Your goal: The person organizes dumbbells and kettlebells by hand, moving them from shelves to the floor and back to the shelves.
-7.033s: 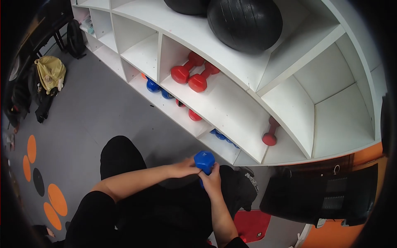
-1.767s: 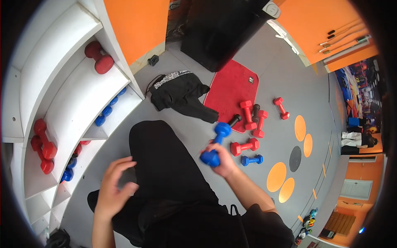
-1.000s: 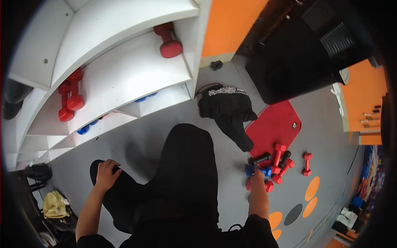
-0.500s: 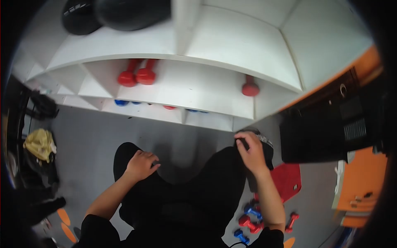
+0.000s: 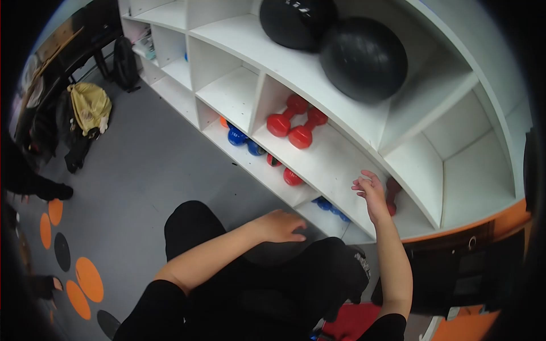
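Note:
My right hand is raised in front of the white shelf unit, its fingers apart and holding nothing. Just to its right, partly hidden by the hand and the shelf's edge, is a single red dumbbell. Two red dumbbells, a left one and a right one, lie side by side farther left in the same compartment. Above my lap, my left hand hovers empty with its fingers loosely spread. Blue dumbbells and a red dumbbell show in the bottom row.
Two black balls, one in front, rest on the upper shelf. A yellow bag and a black backpack are at left. Another person's leg is at the left edge. A red mat lies behind my right knee.
The view has swung left. My right hand has lifted from my knee toward the shelf, and my left hand has left my other knee, moving right across my lap.

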A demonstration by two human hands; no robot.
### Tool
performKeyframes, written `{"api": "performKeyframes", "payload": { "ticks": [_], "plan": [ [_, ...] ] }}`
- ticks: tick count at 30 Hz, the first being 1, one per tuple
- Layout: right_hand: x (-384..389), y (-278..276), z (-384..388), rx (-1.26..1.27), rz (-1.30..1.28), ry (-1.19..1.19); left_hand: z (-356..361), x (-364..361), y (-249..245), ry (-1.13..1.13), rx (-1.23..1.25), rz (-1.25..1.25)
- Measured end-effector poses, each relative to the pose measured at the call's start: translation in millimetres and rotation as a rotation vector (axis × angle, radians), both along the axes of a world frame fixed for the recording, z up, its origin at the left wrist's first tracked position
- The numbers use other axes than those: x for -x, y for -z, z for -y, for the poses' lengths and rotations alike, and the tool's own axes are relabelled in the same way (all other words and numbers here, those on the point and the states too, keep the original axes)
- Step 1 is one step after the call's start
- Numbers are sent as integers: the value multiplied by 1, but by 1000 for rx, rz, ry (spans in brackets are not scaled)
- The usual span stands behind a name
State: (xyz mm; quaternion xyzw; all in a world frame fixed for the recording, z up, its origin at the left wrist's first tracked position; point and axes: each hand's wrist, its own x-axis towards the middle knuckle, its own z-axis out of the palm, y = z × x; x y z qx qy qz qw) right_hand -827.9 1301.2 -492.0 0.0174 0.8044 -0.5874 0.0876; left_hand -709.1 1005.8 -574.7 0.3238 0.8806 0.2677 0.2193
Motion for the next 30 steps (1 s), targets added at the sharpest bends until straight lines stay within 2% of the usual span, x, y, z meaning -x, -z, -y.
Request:
{"api": "performKeyframes", "payload": {
  "ticks": [2,3,5,6,7,9,11,12,13,15,16,18,19,21,23,30],
  "plan": [
    [31,10,20,37,24,33,-1,2,13,-250,-589,134],
    [49,19,30,32,20,15,2,-1,27,-266,-596,125],
    [88,35,56,32,74,6,13,-13,61,-379,-71,-118],
    [111,50,69,16,84,-15,26,-17,48,-199,160,-112],
    [136,70,81,-51,91,-7,32,-22,52,-218,151,-100],
    [174,86,105,-131,90,-13,37,-25,60,-190,171,146],
    [210,98,132,-194,243,14,34,-30,69,-262,128,107],
    [233,111,139,-89,319,-47,32,-34,75,-320,98,71],
    [244,124,150,-97,321,-68,30,-40,75,-342,93,75],
    [267,147,168,325,324,65,25,-48,68,-372,273,-111],
    [299,181,165,339,275,138,21,-49,72,-361,270,-95],
    [324,193,164,241,268,156,16,-51,75,-355,214,-57],
    [327,199,166,141,254,171,12,-55,76,-350,155,-25],
    [310,194,173,219,330,212,8,-61,71,-304,164,6],
    [308,189,172,205,230,237,4,-56,69,-249,186,-22],
    [289,176,180,200,152,249,-11,-55,83,-235,129,-107]
  ]
}}
